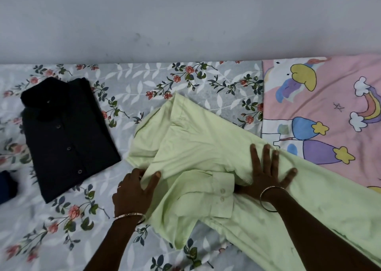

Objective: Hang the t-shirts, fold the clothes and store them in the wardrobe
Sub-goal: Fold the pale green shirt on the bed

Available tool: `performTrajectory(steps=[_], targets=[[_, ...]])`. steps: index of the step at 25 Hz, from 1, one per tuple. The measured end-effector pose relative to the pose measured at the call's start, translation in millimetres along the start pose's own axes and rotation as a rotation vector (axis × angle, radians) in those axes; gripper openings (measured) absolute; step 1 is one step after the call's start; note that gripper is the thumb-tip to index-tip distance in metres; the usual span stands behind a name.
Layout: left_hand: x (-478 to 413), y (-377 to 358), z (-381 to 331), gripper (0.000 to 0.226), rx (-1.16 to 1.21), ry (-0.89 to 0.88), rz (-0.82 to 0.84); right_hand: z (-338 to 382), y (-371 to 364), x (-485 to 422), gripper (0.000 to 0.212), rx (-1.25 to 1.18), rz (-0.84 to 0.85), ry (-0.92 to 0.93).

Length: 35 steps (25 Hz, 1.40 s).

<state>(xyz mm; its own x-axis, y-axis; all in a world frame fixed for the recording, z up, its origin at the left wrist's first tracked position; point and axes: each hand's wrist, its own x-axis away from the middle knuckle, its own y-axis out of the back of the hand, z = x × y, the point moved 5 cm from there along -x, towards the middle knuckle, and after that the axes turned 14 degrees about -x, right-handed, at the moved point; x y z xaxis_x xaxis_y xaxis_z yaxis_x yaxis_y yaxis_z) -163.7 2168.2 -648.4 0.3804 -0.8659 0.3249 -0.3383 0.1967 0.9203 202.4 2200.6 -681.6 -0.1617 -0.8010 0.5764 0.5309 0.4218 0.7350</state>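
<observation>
Shirts, two: green shirt is pinched by left hand, pressed by flat right hand; black shirt is folded.

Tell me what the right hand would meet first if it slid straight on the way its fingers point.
The right hand lies flat on the green shirt; just past the shirt's edge it would likely reach the pink cartoon sheet.

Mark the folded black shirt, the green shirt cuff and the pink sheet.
folded black shirt (68, 138): head view, middle of its buttoned front.
green shirt cuff (223, 206): head view, just below its two buttons.
pink sheet (338, 85): head view, plain patch above the drawn star.
</observation>
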Motion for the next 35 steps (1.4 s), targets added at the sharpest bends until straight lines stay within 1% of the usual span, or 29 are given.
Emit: performTrajectory(steps=[1,3,5,6,7,8,9,10,11,12,13,14,15,16,17,19,20,21,23,24,25,27,28,29,30,31,33,34,35], targets=[[4.2,-0.3,3.2,0.052,0.007,0.018,0.062,0.8,0.9,1.8,0.134,0.008,-0.007,-0.001],[10.5,6.1,0.6,0.041,0.130,-0.024,0.128,3.8,3.1,5.6,0.135,0.012,-0.038,0.008],[21.5,21.8,-0.9,0.028,0.287,-0.045,0.090,10.5,2.3,15.0,0.135,0.021,-0.123,-0.011],[27.8,29.1,-1.0,0.020,0.355,-0.045,0.060,16.2,0.9,23.4,0.133,0.017,-0.217,-0.013],[34.2,34.0,-0.9,0.012,0.427,-0.039,0.053,23.4,-0.1,35.6,0.126,-0.003,-0.358,0.018],[39.6,35.4,-1.0,0.007,0.507,-0.029,0.069,33.2,-1.5,51.7,0.110,-0.050,-0.514,0.101],[44.2,34.8,-0.8,0.007,0.584,-0.015,0.097,46.6,-4.1,71.9,0.092,-0.147,-0.637,0.238],[48.3,33.8,0.0,0.011,0.645,-0.001,0.119,61.4,-8.8,94.5,0.082,-0.275,-0.692,0.397],[51.1,34.2,-0.1,0.015,0.688,0.009,0.132,75.7,-16.1,113.3,0.079,-0.389,-0.643,0.558],[53.8,35.3,-0.1,0.018,0.706,0.009,0.137,90.3,-25.5,130.5,0.082,-0.441,-0.511,0.661],[57.4,38.1,-1.4,0.021,0.708,-0.006,0.137,103.3,-35.6,144.1,0.090,-0.430,-0.337,0.697],[61.3,42.1,-4.1,0.024,0.698,-0.037,0.138,112.2,-46.0,151.7,0.100,-0.384,-0.163,0.693],[65.3,46.7,-7.1,0.027,0.687,-0.071,0.143,116.4,-55.9,151.9,0.106,-0.335,-0.030,0.674],[68.2,51.1,-10.4,0.029,0.679,-0.102,0.149,120.6,-58.7,147.7,0.106,-0.328,0.051,0.653],[71.0,55.1,-13.3,0.031,0.679,-0.127,0.160,123.6,-55.6,140.1,0.101,-0.401,0.093,0.631],[74.1,63.0,-19.3,0.035,0.703,-0.177,0.179,126.4,-40.0,119.2,0.082,-0.730,0.060,0.579],[74.8,67.3,-22.6,0.038,0.703,-0.216,0.173,126.3,-32.3,108.6,0.075,-0.773,0.013,0.540],[75.7,70.8,-25.3,0.040,0.684,-0.261,0.159,128.0,-26.1,100.2,0.073,-0.672,-0.018,0.516],[77.2,73.8,-30.3,0.041,0.642,-0.334,0.135,130.7,-27.7,89.8,0.077,-0.281,0.039,0.516],[77.1,72.8,-32.4,0.038,0.637,-0.347,0.139,129.1,-31.7,90.1,0.072,-0.157,0.069,0.540],[76.7,70.9,-33.8,0.033,0.635,-0.348,0.152,126.9,-36.4,91.3,0.062,-0.142,0.078,0.590],[76.1,67.5,-35.5,0.025,0.652,-0.312,0.193,121.7,-43.9,99.5,0.032,-0.283,0.058,0.693],[75.5,65.8,-36.0,0.023,0.683,-0.281,0.218,117.8,-45.8,103.8,0.021,-0.325,0.008,0.742],[75.4,64.6,-37.2,0.022,0.725,-0.252,0.249,113.3,-46.6,107.6,0.016,-0.328,-0.056,0.773],[76.3,64.7,-39.7,0.022,0.770,-0.231,0.282,108.6,-47.0,110.4,0.021,-0.341,-0.100,0.789],[77.7,65.6,-42.3,0.022,0.804,-0.220,0.313,105.6,-47.3,112.0,0.034,-0.376,-0.102,0.793],[81.6,69.4,-48.7,0.022,0.807,-0.235,0.343,106.7,-48.9,112.0,0.066,-0.427,-0.045,0.795],[83.1,70.4,-52.5,0.022,0.791,-0.249,0.346,110.1,-49.9,112.2,0.072,-0.401,-0.033,0.780],[84.5,71.9,-55.0,0.022,0.783,-0.257,0.345,116.4,-50.9,114.0,0.068,-0.352,-0.039,0.775]])
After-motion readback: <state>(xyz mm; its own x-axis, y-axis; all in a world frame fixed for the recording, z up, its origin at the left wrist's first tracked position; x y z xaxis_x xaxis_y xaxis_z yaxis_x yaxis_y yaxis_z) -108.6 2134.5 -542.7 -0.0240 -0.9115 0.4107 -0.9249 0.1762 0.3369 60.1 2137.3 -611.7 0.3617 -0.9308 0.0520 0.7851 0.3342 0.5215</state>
